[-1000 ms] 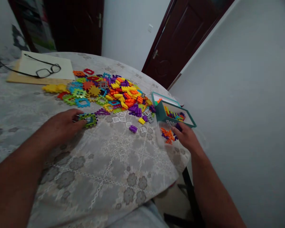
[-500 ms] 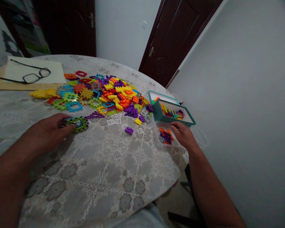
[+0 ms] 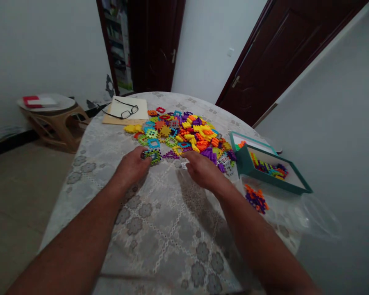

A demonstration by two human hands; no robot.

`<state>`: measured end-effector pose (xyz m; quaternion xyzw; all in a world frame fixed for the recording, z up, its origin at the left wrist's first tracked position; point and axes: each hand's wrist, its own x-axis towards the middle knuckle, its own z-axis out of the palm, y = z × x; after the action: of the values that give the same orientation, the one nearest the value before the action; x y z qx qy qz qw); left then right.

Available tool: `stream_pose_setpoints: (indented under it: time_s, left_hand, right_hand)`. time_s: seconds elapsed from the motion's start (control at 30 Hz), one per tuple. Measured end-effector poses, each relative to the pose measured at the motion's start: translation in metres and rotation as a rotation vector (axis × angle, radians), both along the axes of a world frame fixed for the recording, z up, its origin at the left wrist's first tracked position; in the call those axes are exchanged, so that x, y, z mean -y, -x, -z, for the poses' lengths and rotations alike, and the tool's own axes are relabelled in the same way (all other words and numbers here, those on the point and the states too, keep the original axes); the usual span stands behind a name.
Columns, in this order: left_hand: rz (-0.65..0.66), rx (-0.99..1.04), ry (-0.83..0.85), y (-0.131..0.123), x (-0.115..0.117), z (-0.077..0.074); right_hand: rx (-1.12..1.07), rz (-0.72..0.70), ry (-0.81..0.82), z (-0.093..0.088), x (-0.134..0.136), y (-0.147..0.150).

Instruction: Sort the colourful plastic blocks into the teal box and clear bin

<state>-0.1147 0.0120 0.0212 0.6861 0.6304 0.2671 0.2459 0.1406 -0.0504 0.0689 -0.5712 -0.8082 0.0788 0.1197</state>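
Note:
My left hand (image 3: 131,167) grips a green square building piece (image 3: 154,156) with a notched edge, low over the tablecloth. Close to its right lies a purple triangular frame (image 3: 171,155). My right hand (image 3: 203,169) hovers at the front of the pile, thumb and forefinger pressed together. Whatever those fingertips hold is too small to make out. Just below them shows a white window piece (image 3: 183,164). Behind both hands spreads a heap of colourful plastic building pieces (image 3: 199,133), with purple cylinder blocks (image 3: 209,154) on its near side.
At the right stand a green box (image 3: 275,180) with coloured pieces inside and a clear plastic container (image 3: 276,215) holding orange and purple parts. Black glasses (image 3: 126,114) lie on paper at the back left. A stool (image 3: 53,119) stands beyond the table's left edge.
My right hand has left the clear container and moved left to the front of the heap. My left hand keeps its green piece. The view has turned left.

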Motion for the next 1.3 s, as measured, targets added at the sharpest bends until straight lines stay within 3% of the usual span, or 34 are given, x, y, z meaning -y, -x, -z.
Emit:
stream_pose_setpoints:
  time_s: [0.13,0.27,0.43,0.6,0.73,0.87,1.03,1.17,1.3]
  left_hand:
    - [0.035,-0.010,-0.022,0.001,0.000,0.002]
    - [0.043,-0.034,-0.042,0.002,-0.001,0.003]
    - [0.053,-0.048,-0.017,0.002,-0.002,0.004]
    - [0.090,-0.058,-0.038,-0.001,0.000,0.002]
    - [0.178,-0.059,-0.054,-0.007,0.006,0.002]
    - [0.284,-0.073,-0.064,-0.014,0.013,0.003]
    - [0.314,-0.087,-0.080,-0.018,0.013,0.006]
    - [0.305,-0.089,-0.070,-0.018,0.012,0.006]
    - [0.312,-0.095,-0.059,-0.016,0.010,0.008]
  right_hand:
    - [0.119,-0.043,-0.003,0.027,-0.055,0.033]
    - [0.228,-0.094,0.051,0.039,-0.075,0.044]
    - [0.292,0.057,0.061,0.031,-0.064,0.045]
    - [0.145,0.052,0.088,0.017,-0.030,0.034]
    - [-0.055,0.127,-0.069,-0.006,0.022,-0.008]
    - [0.000,0.342,-0.222,-0.024,0.078,-0.087]
    - [0.226,0.590,-0.189,-0.010,0.124,-0.177]
    - [0.321,0.692,-0.068,0.011,0.140,-0.201]
    - [0.344,0.674,-0.114,0.019,0.136,-0.191]
